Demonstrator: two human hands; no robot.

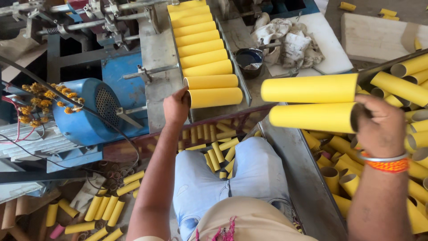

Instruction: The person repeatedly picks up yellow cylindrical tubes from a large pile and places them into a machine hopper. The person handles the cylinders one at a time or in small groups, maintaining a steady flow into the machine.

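Observation:
My left hand (175, 106) presses against the end of the lowest yellow cardboard tube (215, 97) in a row of several yellow tubes (203, 47) lying side by side on a sloped metal chute (243, 85). My right hand (379, 127) holds two long yellow tubes (310, 102) by their right ends, one above the other, raised over the metal edge of a bin. The upper held tube (309, 88) and lower held tube (312, 117) point left toward the chute.
A bin of several yellow tubes (401, 147) lies at the right. A blue motor (91, 111) with a flower garland (42, 100) stands left. Short yellow tubes (104, 209) litter the floor. A dark cup (248, 59) and white rags (290, 42) sit behind the chute.

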